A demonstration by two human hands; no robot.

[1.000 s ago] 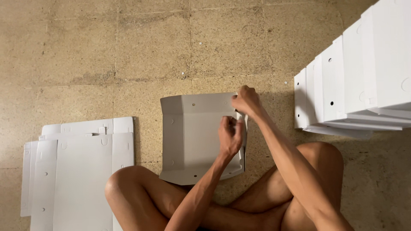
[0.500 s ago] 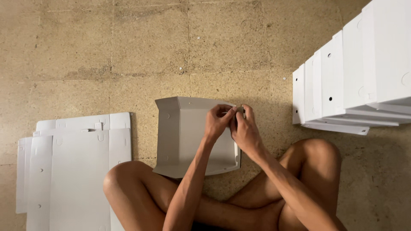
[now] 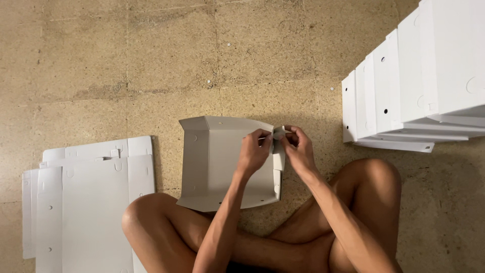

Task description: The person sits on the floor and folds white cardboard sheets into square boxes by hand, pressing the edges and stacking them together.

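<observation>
A half-folded white cardboard box (image 3: 217, 162) lies on the floor in front of my crossed legs, its sides bent upward. My left hand (image 3: 254, 150) pinches a small flap at the box's upper right corner. My right hand (image 3: 298, 145) grips the same corner flap from the other side, fingertips meeting those of the left hand. The right side wall of the box stands upright below my hands.
A stack of flat white cardboard blanks (image 3: 86, 202) lies on the floor at the left. Several folded white boxes (image 3: 404, 96) stand in a row at the upper right. The floor (image 3: 151, 60) is rough tan chipboard.
Both hands have come together at the box's upper right corner. Earlier my left hand pressed lower on the right wall while my right held the corner.
</observation>
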